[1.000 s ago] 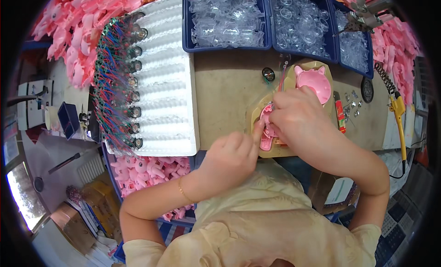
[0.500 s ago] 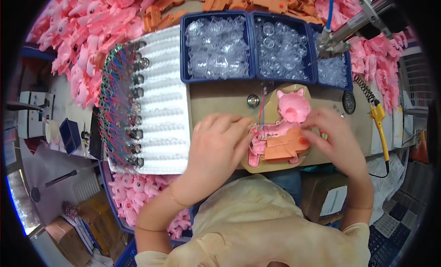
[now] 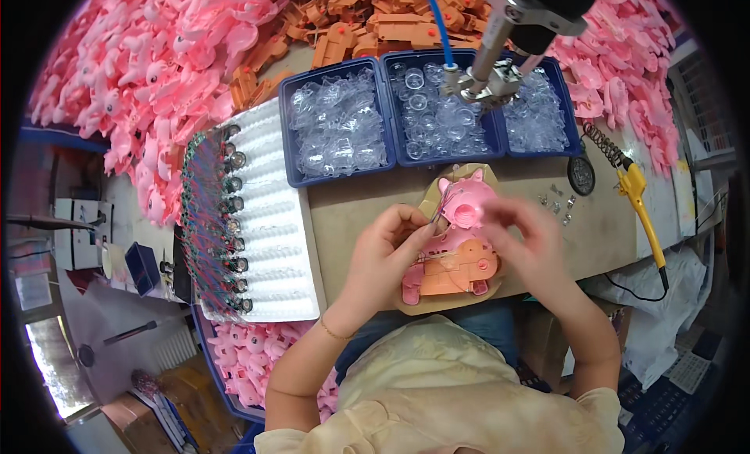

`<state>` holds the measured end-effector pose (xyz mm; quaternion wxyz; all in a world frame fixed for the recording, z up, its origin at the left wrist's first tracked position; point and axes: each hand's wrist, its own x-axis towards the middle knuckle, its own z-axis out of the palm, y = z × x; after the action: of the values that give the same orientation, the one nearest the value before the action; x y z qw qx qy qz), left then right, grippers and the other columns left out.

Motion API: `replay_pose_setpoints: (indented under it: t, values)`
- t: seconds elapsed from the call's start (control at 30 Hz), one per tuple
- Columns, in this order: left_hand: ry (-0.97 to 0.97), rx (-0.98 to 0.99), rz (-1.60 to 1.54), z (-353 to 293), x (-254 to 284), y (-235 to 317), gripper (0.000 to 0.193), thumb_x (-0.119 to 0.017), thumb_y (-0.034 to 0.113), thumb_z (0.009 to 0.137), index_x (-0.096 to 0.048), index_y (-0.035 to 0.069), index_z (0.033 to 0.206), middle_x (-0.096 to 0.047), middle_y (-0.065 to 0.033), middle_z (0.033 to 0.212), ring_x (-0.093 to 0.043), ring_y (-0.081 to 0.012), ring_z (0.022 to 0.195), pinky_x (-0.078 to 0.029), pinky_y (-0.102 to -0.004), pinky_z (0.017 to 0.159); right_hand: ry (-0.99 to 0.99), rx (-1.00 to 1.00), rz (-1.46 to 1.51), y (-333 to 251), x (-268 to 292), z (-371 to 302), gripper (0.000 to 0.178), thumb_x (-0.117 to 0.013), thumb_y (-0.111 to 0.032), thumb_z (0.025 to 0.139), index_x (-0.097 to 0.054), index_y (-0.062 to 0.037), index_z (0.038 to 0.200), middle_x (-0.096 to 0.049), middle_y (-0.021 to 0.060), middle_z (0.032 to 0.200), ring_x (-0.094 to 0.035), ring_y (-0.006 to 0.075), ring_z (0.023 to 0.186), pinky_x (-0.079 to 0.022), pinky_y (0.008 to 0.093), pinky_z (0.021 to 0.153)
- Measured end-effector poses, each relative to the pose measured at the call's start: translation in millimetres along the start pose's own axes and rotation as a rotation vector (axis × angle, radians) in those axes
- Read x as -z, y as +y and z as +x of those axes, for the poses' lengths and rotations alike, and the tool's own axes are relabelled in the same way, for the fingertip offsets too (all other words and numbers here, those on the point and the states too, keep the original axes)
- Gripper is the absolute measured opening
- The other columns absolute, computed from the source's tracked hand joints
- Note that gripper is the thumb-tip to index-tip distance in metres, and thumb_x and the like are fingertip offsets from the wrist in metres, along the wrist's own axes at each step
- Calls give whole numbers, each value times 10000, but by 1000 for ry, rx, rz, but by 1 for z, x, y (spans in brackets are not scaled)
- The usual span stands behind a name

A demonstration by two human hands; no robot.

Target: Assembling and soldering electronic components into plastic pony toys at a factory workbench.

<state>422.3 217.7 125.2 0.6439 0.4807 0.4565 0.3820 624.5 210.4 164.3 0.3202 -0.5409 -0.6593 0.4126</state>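
Fingers (image 3: 414, 224) steady pink toy (image 3: 461, 235) — ears pointing away, lengthwise.

A toy assembly bench in a small factory workshop.

Heaps of identical pink plastic animal-shaped toy shells (image 3: 148, 87) and orange plastic toy body parts (image 3: 367, 21) crowd the brown worktable (image 3: 359, 212), beside blue plastic trays of clear plastic pieces (image 3: 336, 126), a white foam rack of small wired round parts (image 3: 266, 235), a yellow-handled soldering iron (image 3: 641, 204) and a hanging metal power screwdriver with a blue hose (image 3: 500, 40).
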Motion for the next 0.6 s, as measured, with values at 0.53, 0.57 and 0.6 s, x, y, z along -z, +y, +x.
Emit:
replay_pose_setpoints:
  t: [0.53,0.57,0.6]
  values:
    - [-153,-160,215,7,13,-17,183,-606,168,841,-667,13,916,-600,-81,722,-539,-191,716,-418,-300,690,-69,243,-208,13,-16,-27,93,-573,-30,832,-551,-24,923,-618,109,883,-618,212,736,-483,290,640]
    - [-179,-261,318,10,15,-12,174,-607,165,834,-669,16,902,-601,-88,716,-540,-209,712,-417,-313,688,-35,207,-103,8,-18,-31,82,-569,-30,841,-553,-23,922,-620,114,877,-619,195,720,-483,277,627]
    - [-204,-364,421,12,15,-9,166,-608,161,827,-671,19,887,-602,-94,710,-542,-227,708,-416,-325,686,-63,178,-78,4,-18,-30,70,-563,-18,845,-566,-4,914,-622,99,856,-609,142,696,-482,242,597]
